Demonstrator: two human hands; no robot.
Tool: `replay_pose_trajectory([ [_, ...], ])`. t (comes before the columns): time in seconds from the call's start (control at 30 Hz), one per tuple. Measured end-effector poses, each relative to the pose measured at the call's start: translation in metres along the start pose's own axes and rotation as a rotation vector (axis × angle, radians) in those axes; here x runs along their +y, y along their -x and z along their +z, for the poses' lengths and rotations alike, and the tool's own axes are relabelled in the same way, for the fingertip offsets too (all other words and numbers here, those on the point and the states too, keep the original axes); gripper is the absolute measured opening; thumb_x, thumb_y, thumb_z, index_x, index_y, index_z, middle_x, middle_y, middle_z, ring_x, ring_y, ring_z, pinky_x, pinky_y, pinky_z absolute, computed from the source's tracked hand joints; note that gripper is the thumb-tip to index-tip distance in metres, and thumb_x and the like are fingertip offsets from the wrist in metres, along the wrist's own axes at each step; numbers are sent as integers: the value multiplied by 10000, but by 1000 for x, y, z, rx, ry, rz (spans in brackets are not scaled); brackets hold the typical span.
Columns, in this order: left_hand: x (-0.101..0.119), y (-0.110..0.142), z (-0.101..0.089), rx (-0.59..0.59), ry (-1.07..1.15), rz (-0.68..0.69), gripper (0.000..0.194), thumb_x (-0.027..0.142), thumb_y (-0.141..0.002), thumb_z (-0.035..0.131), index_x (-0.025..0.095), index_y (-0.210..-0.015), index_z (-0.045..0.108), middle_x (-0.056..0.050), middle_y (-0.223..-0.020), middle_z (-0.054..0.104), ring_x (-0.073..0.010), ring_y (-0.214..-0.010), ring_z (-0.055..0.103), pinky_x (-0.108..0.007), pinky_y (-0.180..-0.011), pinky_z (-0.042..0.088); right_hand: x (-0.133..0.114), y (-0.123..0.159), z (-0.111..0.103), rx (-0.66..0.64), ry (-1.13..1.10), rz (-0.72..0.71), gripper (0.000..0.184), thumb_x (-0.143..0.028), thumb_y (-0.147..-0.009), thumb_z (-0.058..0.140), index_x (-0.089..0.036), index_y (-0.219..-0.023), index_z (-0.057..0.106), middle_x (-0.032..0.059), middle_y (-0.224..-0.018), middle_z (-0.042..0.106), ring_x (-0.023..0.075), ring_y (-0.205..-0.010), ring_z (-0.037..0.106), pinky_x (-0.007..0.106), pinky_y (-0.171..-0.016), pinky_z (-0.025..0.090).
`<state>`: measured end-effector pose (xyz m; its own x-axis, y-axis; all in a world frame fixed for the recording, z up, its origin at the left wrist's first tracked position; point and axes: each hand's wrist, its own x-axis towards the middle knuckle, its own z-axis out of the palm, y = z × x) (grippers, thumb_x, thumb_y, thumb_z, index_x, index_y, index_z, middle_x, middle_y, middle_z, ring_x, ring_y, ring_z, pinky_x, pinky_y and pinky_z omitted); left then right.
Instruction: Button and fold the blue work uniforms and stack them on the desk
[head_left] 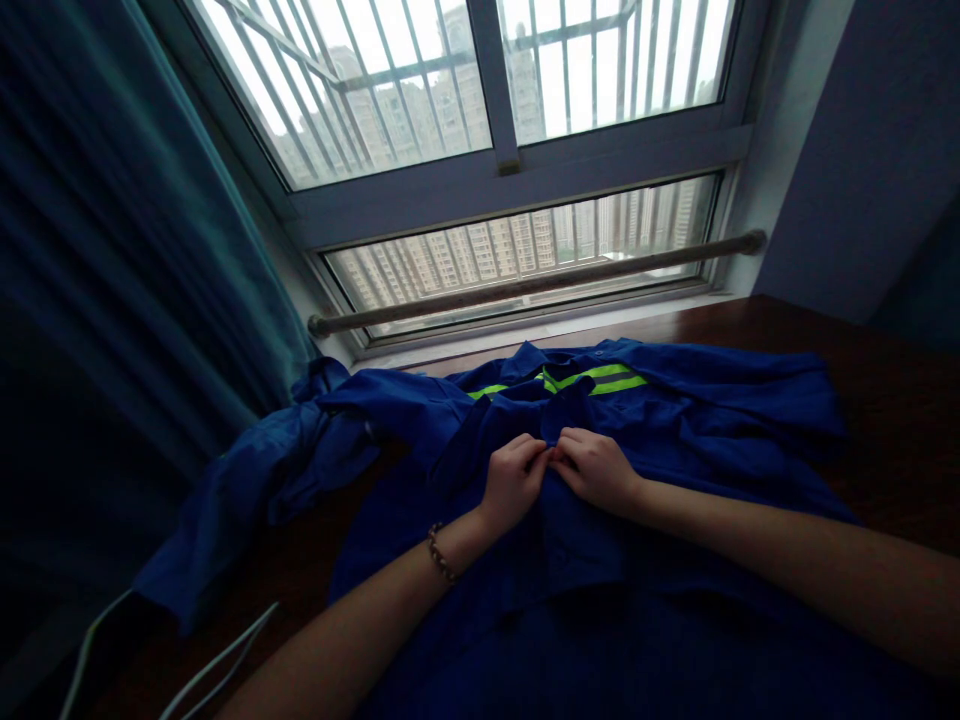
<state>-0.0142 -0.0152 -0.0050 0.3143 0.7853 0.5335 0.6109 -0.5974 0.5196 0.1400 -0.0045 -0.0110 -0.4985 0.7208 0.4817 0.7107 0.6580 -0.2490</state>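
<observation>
A blue work jacket [720, 410] with yellow-green and grey reflective strips is spread in loose folds over a dark wooden surface. Both hands meet at the middle of it, along its front edge. My left hand [514, 480] wears a braided bracelet at the wrist and pinches the cloth between thumb and fingers. Right beside it, my right hand [600, 468] pinches the same stretch of cloth, fingertips nearly touching the left ones. Any button or fastener between the fingertips is hidden.
Behind the jacket is a barred window [517, 160] with a metal rail [540, 287] across its lower part. A blue-green curtain [150, 200] hangs at the left. White cables [217, 660] lie at lower left. The wooden surface [900, 400] extends to the right.
</observation>
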Motion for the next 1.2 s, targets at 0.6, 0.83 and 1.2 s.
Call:
replay_pose_trajectory([
  [0.6, 24, -11, -16, -173, 374, -363, 289, 378, -800, 456, 124, -893, 557, -34, -733, 583, -69, -458, 464, -203, -450, 358, 45, -18, -3, 348, -498, 389, 223, -239, -851, 324, -176, -858, 538, 8, -647, 534, 128, -542, 528, 234, -521, 418],
  [0.83, 22, -12, -26, -692, 364, -503, 407, 435, -568, 678, 144, -797, 508, 36, -657, 523, -62, -414, 456, -180, -384, 297, 55, -20, -1, 335, -564, 431, 213, -269, -830, 359, -176, -826, 551, -6, -599, 518, 101, -447, 481, 195, -419, 348],
  [1.2, 32, -9, -39, -1036, 349, -291, 361, 460, -647, 606, 138, -532, 491, 57, -478, 409, -52, -437, 327, -195, -407, 209, 55, -21, -2, 300, -536, 398, 193, -212, -818, 372, -166, -804, 559, -9, -606, 543, 100, -483, 497, 200, -467, 353],
])
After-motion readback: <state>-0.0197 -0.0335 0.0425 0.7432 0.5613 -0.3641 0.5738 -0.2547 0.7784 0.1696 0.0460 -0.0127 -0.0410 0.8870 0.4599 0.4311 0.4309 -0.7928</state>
